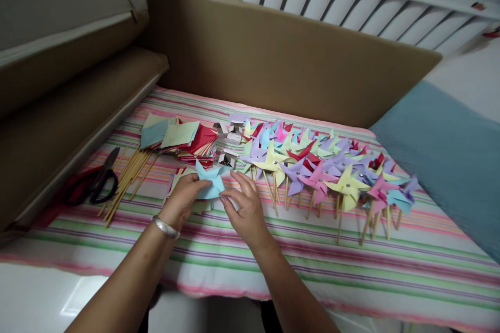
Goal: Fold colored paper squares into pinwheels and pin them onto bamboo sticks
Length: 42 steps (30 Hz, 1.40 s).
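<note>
A light blue paper pinwheel [213, 177], its points folded in toward the middle, is pinched in my left hand [184, 193], thumb on top of the paper. My right hand [247, 209] is at the pinwheel's right side, fingers apart and curved, the fingertips close to its edge; I see nothing held in them. Beneath my hands lie some loose paper pieces [200, 208], partly hidden. Just beyond stand small open boxes [227, 158], one with dark small bits inside that I cannot make out.
Many finished pinwheels on sticks [320, 177] lie to the right. Stacks of coloured paper [179, 133], wooden sticks [127, 179] and black-handled scissors [102, 176] are at left. A striped cloth [242, 265] covers the surface. Brown panels [273, 62] and cushions [70, 83] border it.
</note>
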Motion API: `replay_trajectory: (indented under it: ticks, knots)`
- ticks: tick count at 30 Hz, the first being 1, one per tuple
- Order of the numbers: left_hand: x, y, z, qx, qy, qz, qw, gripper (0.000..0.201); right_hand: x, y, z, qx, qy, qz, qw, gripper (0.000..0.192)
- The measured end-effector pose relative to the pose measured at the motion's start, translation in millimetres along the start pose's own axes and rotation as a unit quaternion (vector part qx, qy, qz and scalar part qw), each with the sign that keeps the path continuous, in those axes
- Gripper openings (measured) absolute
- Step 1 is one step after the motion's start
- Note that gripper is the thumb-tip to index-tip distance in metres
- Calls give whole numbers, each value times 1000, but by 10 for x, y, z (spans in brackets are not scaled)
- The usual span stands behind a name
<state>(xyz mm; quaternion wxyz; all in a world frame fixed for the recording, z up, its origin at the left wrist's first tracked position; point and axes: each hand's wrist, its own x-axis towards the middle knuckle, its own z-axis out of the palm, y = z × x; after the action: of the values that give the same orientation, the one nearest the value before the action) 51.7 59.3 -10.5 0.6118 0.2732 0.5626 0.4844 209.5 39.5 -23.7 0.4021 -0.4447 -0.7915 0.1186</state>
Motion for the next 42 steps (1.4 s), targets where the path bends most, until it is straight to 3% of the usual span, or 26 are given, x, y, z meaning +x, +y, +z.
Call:
replay_trajectory:
  ticks: [12,35,39,42]
  knots:
    - [-68,-73,102,34,-98,11,994,15,33,37,-10,37,42,84,995,4]
    - [-85,-100,71,27,-107,14,994,19,50,25,45,38,37,144,988,4]
    - [-52,-101,9,38,-74,19,996,19,63,-24,-5,69,67,165,982,6]
    - [-58,-70,-47,24,-63,13,998,21,74,-30,-38,154,109,233,954,17]
